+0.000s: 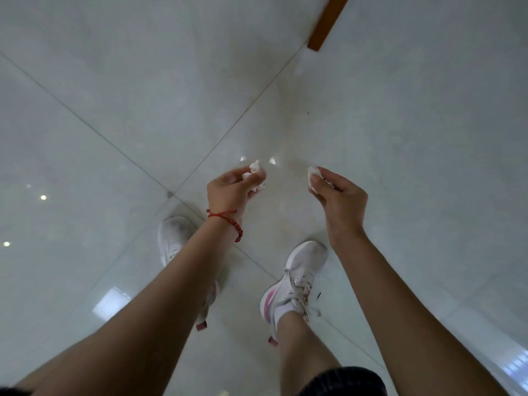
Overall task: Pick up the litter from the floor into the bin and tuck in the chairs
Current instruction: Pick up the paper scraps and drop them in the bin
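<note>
At the bottom edge of the frame a dark ribbed hem [343, 380] sat just right of centre, and your two bare forearms ran up from the lower corners toward the middle. Between them your feet stood on the pale glossy tiled floor [114, 95]: the right white sneaker [294, 281], with pink on its side and loose laces, lay just right of centre, and the left white sneaker [174, 238] sat partly hidden behind your left forearm. A red braided cord bracelet [225, 221] circled your left wrist. Above it, near the middle of the frame, your left hand [231, 187] had its fingers curled round a crumpled white tissue [255, 174], which stuck out at the fingertips. Just right of centre, your right hand [340, 195] pinched a second crumpled white tissue [313, 178] between thumb and fingers. The two hands were held apart, both above the floor, each wad off the ground. Grout lines crossed just left of your left hand. At the top right of the frame, a brown wooden leg [327, 21] met the floor, well apart from your hands.
</note>
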Motion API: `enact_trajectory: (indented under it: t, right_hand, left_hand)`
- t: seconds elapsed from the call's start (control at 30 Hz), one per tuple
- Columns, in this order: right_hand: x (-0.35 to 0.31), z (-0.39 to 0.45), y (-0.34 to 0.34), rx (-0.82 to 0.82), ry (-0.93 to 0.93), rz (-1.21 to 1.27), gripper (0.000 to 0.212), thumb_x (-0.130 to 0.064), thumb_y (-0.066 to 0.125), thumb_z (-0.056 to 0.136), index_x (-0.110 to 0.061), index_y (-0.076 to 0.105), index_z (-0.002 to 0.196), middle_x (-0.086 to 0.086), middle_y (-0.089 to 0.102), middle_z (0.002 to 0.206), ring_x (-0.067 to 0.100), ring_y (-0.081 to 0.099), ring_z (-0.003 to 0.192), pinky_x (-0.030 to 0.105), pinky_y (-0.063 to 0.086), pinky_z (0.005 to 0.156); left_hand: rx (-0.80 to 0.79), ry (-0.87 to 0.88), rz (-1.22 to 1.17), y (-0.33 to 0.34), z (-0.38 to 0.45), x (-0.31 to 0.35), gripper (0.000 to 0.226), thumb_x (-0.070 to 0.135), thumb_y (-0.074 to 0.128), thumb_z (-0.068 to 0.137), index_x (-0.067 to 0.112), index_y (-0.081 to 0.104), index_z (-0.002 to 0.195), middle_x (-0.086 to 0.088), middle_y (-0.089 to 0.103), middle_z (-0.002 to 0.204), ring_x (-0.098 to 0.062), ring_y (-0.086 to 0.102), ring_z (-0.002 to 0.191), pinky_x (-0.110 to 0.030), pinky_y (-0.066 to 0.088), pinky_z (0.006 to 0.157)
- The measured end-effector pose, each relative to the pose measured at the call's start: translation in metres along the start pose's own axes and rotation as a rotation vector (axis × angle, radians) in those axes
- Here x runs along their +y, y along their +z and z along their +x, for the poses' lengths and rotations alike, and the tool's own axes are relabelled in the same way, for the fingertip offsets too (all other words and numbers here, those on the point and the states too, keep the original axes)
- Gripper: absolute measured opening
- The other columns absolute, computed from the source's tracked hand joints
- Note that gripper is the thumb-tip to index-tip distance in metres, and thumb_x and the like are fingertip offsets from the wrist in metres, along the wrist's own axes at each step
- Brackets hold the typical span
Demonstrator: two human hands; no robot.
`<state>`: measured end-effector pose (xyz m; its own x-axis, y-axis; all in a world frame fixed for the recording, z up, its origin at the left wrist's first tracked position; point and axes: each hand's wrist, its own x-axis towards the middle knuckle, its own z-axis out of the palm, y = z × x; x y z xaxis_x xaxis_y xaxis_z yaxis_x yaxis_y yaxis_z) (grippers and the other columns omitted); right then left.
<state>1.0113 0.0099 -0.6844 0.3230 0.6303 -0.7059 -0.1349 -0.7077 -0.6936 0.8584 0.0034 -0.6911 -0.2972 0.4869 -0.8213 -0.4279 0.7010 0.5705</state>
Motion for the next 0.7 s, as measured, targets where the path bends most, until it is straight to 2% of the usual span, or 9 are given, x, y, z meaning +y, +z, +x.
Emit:
enact_trajectory:
  t: [0.07, 0.17, 0.3, 0.5, 0.63, 0.7]
  right_hand:
    - [-0.024, -0.035, 0.006, -0.038, 0.007, 0.006, 0.016, -0.001, 0.072, 0.074, -0.01, 0.072, 0.087, 0.001, 0.071, 0.079, 0.015, 0.065, 0.076, 0.021, 0.054, 0.069]
    - [-0.042, -0.061, 0.011, -0.058, -0.004, 0.013, 0.017, -0.002, 0.072, 0.073, -0.018, 0.073, 0.078, -0.003, 0.072, 0.074, 0.014, 0.066, 0.075, 0.019, 0.054, 0.069]
    - [-0.086, -0.108, 0.021, -0.098, -0.01, 0.008, 0.015, -0.004, 0.073, 0.073, -0.016, 0.073, 0.083, 0.006, 0.07, 0.081, 0.014, 0.065, 0.075, 0.019, 0.055, 0.071]
    - [-0.156, -0.173, 0.033, -0.126, -0.024, 0.034, 0.017, 0.001, 0.071, 0.074, -0.012, 0.072, 0.085, 0.002, 0.071, 0.08, 0.017, 0.066, 0.078, 0.021, 0.055, 0.072]
    - [-0.205, -0.217, 0.038, -0.163, -0.034, 0.053, 0.02, 0.004, 0.069, 0.074, -0.015, 0.073, 0.08, 0.0, 0.071, 0.076, 0.01, 0.066, 0.071, 0.018, 0.054, 0.066]
    - [-0.228, -0.238, 0.041, -0.192, -0.041, 0.033, 0.018, 0.004, 0.069, 0.074, -0.011, 0.072, 0.083, 0.001, 0.071, 0.078, 0.007, 0.067, 0.069, 0.017, 0.055, 0.066]
  left_hand:
    - [0.029, -0.018, -0.016, -0.016, -0.03, 0.025, 0.011, -0.004, 0.069, 0.072, 0.007, 0.069, 0.069, 0.004, 0.06, 0.047, -0.006, 0.057, 0.048, -0.016, 0.054, 0.059]
    - [0.068, -0.019, -0.027, -0.028, -0.053, 0.042, 0.011, -0.004, 0.07, 0.071, 0.007, 0.068, 0.07, 0.005, 0.061, 0.047, -0.006, 0.058, 0.049, -0.016, 0.053, 0.057]
    - [0.087, 0.005, -0.02, -0.048, -0.103, 0.088, 0.013, -0.003, 0.072, 0.069, 0.009, 0.068, 0.071, 0.007, 0.065, 0.049, -0.005, 0.063, 0.053, -0.016, 0.054, 0.058]
    - [0.114, 0.056, -0.068, -0.065, -0.175, 0.157, 0.017, -0.007, 0.071, 0.068, 0.01, 0.068, 0.068, 0.007, 0.065, 0.047, -0.006, 0.062, 0.05, -0.015, 0.054, 0.055]
    - [0.143, 0.091, -0.096, -0.069, -0.223, 0.2, 0.017, -0.007, 0.072, 0.067, 0.008, 0.069, 0.074, 0.007, 0.065, 0.048, -0.005, 0.062, 0.051, -0.016, 0.055, 0.056]
    - [0.152, 0.108, -0.115, -0.071, -0.247, 0.22, 0.016, -0.007, 0.072, 0.067, 0.006, 0.069, 0.076, 0.007, 0.065, 0.047, -0.005, 0.061, 0.05, -0.016, 0.054, 0.056]
